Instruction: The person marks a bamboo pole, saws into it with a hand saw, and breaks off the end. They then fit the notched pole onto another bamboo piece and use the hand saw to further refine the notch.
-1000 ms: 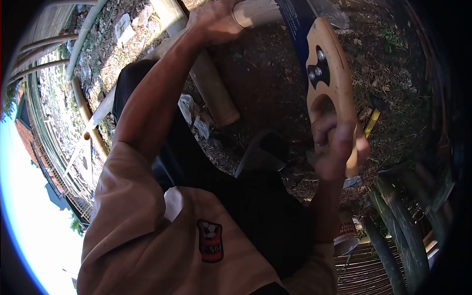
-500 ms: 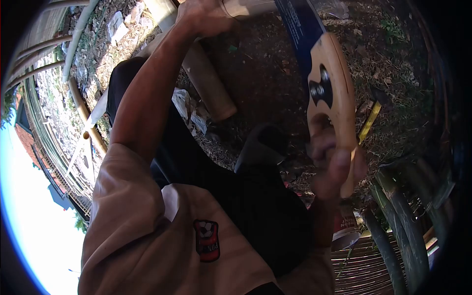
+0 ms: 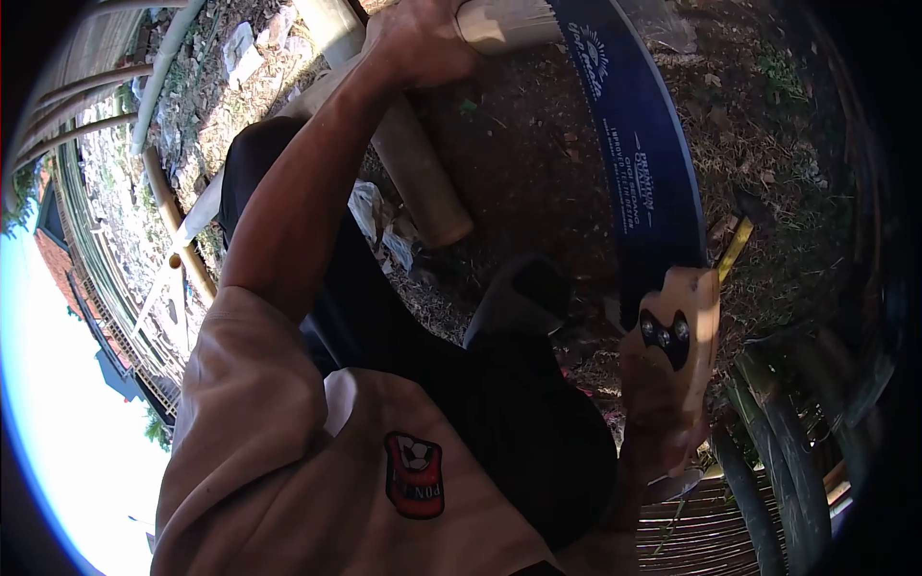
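Observation:
My left hand (image 3: pixel 418 43) is closed around a pale bamboo pole (image 3: pixel 504 24) at the top of the head view. Against the pole's right part lies the toothed edge of a handsaw (image 3: pixel 639 144), its blue blade printed with white lettering. My right hand (image 3: pixel 667 432), low on the right, is wrapped round the saw's wooden handle; motion blurs it and part of it is hidden. The blade's far end is cut off by the top of the view.
A thicker bamboo piece (image 3: pixel 418 178) and a crumpled plastic bag (image 3: pixel 375 221) lie near my leg. My shoe (image 3: pixel 519 298) rests on bare soil. Right of the saw is a yellow-handled tool (image 3: pixel 737 250). Several green bamboo poles (image 3: pixel 778 451) lie at lower right.
My right hand has drawn the saw back towards my body, so much more of the blade shows. My left hand stays on the bamboo pole; the whole view has shifted slightly.

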### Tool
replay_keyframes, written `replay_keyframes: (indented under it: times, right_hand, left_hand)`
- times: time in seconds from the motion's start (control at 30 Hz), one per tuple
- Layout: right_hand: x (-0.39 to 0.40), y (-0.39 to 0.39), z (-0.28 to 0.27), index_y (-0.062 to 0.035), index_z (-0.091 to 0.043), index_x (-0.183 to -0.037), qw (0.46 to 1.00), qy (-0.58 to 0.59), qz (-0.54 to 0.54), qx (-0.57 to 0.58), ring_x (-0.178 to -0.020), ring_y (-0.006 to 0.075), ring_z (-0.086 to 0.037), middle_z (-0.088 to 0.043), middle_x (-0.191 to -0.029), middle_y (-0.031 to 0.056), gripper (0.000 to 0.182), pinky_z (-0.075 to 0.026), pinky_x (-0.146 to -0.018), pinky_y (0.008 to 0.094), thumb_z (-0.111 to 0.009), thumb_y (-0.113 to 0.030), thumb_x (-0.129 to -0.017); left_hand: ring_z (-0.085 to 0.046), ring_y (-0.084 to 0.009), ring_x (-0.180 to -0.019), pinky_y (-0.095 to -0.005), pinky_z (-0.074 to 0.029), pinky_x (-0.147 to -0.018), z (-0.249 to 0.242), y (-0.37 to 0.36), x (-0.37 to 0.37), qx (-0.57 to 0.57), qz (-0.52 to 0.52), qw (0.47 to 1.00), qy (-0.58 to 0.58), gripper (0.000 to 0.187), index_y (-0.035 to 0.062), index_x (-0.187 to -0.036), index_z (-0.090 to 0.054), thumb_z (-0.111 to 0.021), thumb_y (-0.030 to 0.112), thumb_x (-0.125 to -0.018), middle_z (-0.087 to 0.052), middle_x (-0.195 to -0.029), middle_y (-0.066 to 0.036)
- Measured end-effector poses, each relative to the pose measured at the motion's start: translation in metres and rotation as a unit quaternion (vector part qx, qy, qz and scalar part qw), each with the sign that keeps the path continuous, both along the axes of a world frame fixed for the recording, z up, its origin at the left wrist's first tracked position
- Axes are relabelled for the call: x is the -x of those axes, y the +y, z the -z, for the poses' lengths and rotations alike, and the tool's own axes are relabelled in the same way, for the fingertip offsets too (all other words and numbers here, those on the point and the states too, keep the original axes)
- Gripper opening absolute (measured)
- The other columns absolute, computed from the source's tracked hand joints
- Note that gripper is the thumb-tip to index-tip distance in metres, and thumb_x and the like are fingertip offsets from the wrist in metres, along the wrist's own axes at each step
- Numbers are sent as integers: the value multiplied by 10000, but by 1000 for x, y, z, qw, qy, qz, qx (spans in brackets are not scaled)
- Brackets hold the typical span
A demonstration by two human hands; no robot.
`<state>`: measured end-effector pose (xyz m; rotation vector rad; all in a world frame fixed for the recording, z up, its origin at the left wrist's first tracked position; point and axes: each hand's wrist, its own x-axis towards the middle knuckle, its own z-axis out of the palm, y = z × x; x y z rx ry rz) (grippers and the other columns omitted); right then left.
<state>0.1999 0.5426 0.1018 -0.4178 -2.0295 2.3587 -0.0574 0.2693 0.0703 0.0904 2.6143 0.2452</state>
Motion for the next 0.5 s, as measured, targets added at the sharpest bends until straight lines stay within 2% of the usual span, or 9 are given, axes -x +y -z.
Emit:
replay_keyframes:
  times: [0.07, 0.13, 0.17, 0.2, 0.27, 0.3, 0.43, 0.5]
  right_hand:
    - [1, 6, -3, 10, -601, -1000, 998, -10, -3, 63, -706, 170, -580, -569, -762, 75, 451, -452, -597, 285, -535, -434, -1034]
    - [24, -6, -12, 3, -569, -901, 999, -35, -5, -3, -689, 176, -570, -502, -690, 64, 479, -426, -580, 277, -480, -445, -1048]
    - [60, -23, -10, -2, -554, -808, 995, -38, -16, -95, -659, 178, -565, -460, -615, 56, 535, -409, -578, 267, -441, -463, -1055]
    - [56, -21, -9, -2, -554, -808, 995, -36, -14, -89, -659, 178, -565, -460, -615, 56, 535, -409, -578, 267, -441, -463, -1055]
    - [40, -12, -13, 6, -603, -784, 984, -24, -41, -170, -632, 202, -611, -576, -636, 75, 526, -452, -578, 325, -490, -449, -1021]
    - [34, -9, -15, 9, -619, -776, 978, -17, -52, -200, -622, 210, -627, -614, -643, 81, 522, -466, -578, 344, -507, -444, -1010]
    - [-5, -12, -17, 6, -636, -787, 995, -37, 55, -77, -668, 198, -657, -627, -657, 87, 546, -489, -602, 345, -514, -469, -1028]
    - [38, -18, -7, 0, -616, -764, 995, -14, 2, -95, -676, 187, -664, -640, -673, 87, 553, -514, -623, 334, -512, -474, -1029]
  left_hand:
    - [-724, -333, -1028, -453, -571, -900, -2, 2, 0, -8, -10, 999, -43, 738, 121, -1248, -703, -865, 496, -634, -755, -1108, -157]
    - [-728, -331, -1008, -444, -576, -889, 12, 4, -8, 6, -3, 1000, -8, 735, 117, -1243, -709, -871, 483, -626, -759, -1089, -157]
    - [-733, -330, -989, -435, -581, -879, 13, 2, -3, 25, -3, 999, 44, 732, 113, -1237, -715, -876, 470, -618, -764, -1069, -157]
    - [-733, -330, -989, -435, -581, -879, -5, 3, -3, 31, -1, 998, 46, 732, 113, -1237, -715, -876, 470, -618, -764, -1069, -157]
    - [-729, -327, -1021, -435, -576, -897, -29, 10, -4, -47, -51, 994, -84, 729, 110, -1238, -721, -880, 448, -612, -764, -1082, -167]
    - [-726, -319, -1041, -436, -573, -910, -19, 7, -2, -27, -35, 998, -42, 752, 124, -1262, -716, -885, 447, -604, -763, -1102, -160]
    - [-731, -316, -1016, -435, -577, -893, -2, 1, -12, -32, -18, 999, 17, 758, 141, -1258, -718, -893, 462, -593, -766, -1093, -145]
    - [-740, -311, -953, -423, -585, -858, 4, 4, -10, 6, -1, 999, 33, 744, 150, -1240, -723, -901, 464, -589, -771, -1044, -133]
